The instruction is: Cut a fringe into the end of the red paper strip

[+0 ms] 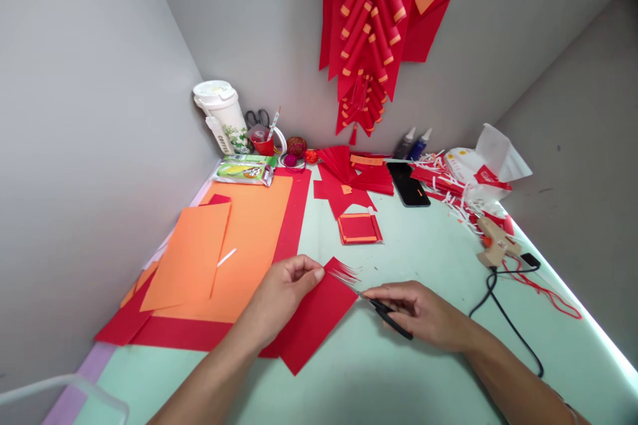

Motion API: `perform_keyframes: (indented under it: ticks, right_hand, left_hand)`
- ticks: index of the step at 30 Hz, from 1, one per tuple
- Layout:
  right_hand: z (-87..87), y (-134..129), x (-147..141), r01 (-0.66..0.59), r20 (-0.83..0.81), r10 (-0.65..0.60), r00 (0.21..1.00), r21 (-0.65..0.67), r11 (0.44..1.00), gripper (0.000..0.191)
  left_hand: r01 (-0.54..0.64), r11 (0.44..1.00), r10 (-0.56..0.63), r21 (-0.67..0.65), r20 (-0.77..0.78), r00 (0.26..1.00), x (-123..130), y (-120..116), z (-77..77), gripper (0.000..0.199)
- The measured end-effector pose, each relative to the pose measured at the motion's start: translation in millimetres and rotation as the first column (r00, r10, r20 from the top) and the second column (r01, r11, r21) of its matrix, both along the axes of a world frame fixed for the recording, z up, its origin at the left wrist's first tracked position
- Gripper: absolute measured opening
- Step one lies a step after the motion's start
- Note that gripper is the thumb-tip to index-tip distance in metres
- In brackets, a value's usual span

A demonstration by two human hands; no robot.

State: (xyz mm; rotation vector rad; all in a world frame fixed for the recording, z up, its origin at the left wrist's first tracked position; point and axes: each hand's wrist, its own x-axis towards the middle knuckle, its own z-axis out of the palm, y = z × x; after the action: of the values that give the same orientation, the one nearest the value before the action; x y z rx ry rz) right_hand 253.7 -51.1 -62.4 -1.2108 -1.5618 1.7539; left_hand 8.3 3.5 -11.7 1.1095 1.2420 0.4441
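A red sheet of paper (319, 325) is tilted over the table, its far end cut into thin fringe strips (343, 272). My left hand (292, 289) pinches this sheet near the fringe, thumb on top. My right hand (419, 312) is closed around black-handled scissors (391, 320), whose tips meet the sheet's right edge just below the fringe. How far the blades are apart is too small to tell. Beyond the hands lies a small flat red piece with orange borders (359, 228).
Orange sheets (192, 255) overlap red ones at left. A phone (409, 184), white-and-red paper shreds (456, 192) and a glue gun (493, 242) with its cord lie at right. Along the back stand a white cup (222, 116) and bottles (419, 145). A red firecracker decoration (371, 20) hangs on the wall.
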Motion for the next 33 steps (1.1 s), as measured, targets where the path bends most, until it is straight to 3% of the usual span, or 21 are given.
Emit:
perform_keyframes:
  ticks: [33]
  right_hand:
    - [-1.7,-2.3,-0.7,0.025,-0.081,-0.029,0.996,-0.050,0.998,0.036]
  left_hand:
    - [0.005,0.995,0.009,-0.104,0.133,0.991,-1.2,1.0,-4.7,0.027]
